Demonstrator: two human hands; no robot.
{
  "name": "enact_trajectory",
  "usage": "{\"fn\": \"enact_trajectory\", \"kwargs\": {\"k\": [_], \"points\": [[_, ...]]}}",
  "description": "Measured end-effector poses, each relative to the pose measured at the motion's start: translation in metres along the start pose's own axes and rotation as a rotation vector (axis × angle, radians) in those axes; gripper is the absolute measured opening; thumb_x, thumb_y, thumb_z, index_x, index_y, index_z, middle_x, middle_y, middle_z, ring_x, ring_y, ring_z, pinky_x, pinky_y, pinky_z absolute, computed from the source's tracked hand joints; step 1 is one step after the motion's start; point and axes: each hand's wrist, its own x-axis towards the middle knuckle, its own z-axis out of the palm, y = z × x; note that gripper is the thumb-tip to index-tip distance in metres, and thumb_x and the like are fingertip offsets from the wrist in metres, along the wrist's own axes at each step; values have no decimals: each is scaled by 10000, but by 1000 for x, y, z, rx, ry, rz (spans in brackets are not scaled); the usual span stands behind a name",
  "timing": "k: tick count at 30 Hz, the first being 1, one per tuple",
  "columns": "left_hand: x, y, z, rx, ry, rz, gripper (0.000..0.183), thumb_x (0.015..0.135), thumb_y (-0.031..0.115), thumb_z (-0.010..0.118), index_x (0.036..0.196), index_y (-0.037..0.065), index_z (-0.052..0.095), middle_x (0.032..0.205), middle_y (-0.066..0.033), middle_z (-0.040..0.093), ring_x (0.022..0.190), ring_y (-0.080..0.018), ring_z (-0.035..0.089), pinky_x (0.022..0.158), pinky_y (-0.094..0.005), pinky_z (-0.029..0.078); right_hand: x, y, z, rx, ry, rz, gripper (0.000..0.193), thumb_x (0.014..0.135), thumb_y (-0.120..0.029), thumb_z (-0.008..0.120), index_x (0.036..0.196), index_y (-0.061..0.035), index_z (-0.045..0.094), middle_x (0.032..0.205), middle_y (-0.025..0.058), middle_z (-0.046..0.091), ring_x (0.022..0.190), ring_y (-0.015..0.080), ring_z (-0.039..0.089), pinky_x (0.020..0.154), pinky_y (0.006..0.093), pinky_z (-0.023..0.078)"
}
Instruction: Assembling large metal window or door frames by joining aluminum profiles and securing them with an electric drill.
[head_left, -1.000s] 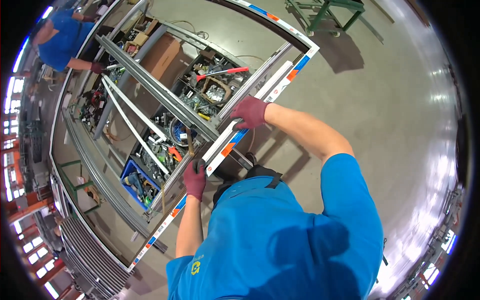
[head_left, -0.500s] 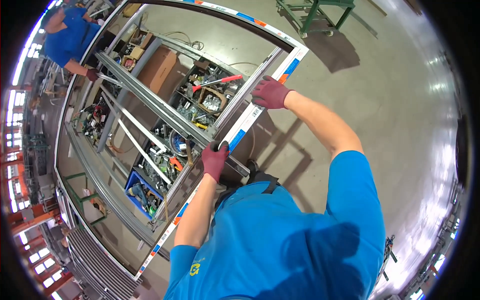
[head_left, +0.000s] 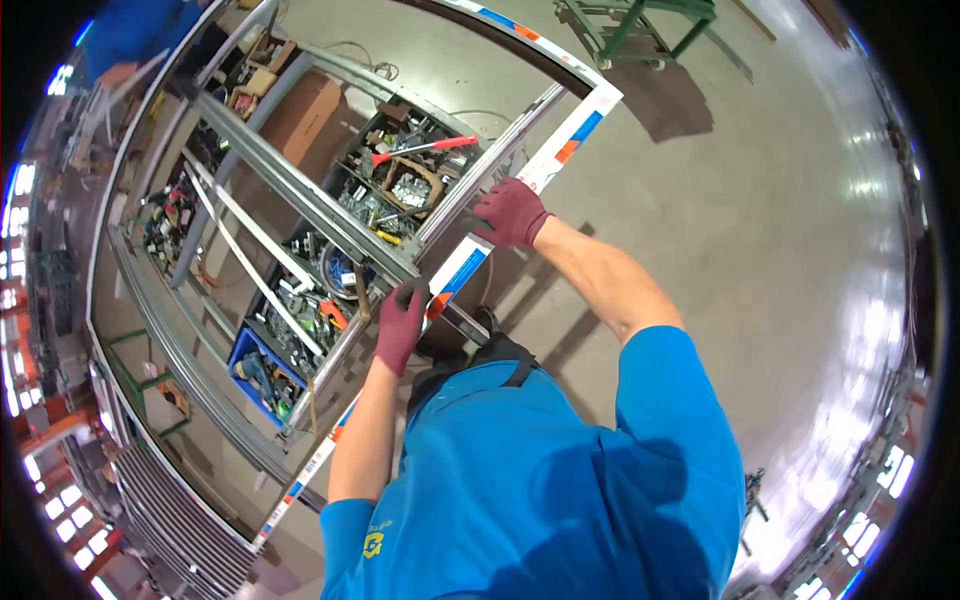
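A large metal frame (head_left: 570, 142), its edges covered in white film with blue and orange patches, lies tilted across the left half of the view. My right hand (head_left: 512, 215), in a maroon glove, is closed over its near edge below the corner. Also gloved, my left hand (head_left: 402, 325) grips the same edge closer to my body. Its dark thumb side rests on the film by an orange patch. A blue patch of film shows between the two hands. The undersides of both hands' fingers are hidden.
Under the frame stands a metal rack (head_left: 300, 190) with bins of small hardware and a red-handled tool (head_left: 430, 150). A blue crate (head_left: 240, 350) holds power tools. A green wheeled trolley (head_left: 640, 35) is beyond. A co-worker in blue (head_left: 140, 40) stands far left, blurred.
My right hand has slid along the frame's edge toward me, and my left has shifted slightly nearer. The view has moved a little. The co-worker's gloved hand no longer shows clearly at the frame.
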Motion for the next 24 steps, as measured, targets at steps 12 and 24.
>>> {"fn": "enact_trajectory", "kwargs": {"k": [12,24], "points": [[-200,-119,-202,635,540,-107,471,837,247,798,1267,101,673,1237,-182,682,1178,-409,622,1025,-493,493,-2,22,-34,448,18,329,413,1052,-394,528,1081,-43,742,937,140,734,917,323,688,982,449,513],[-190,-93,-210,649,523,-114,256,955,212,710,1147,44,729,1104,-168,728,990,-359,707,876,-408,547,-10,111,-69,-204,-286,331,335,1008,-387,597,1132,-111,740,1214,100,700,1272,327,567,1177,468,340]]}}
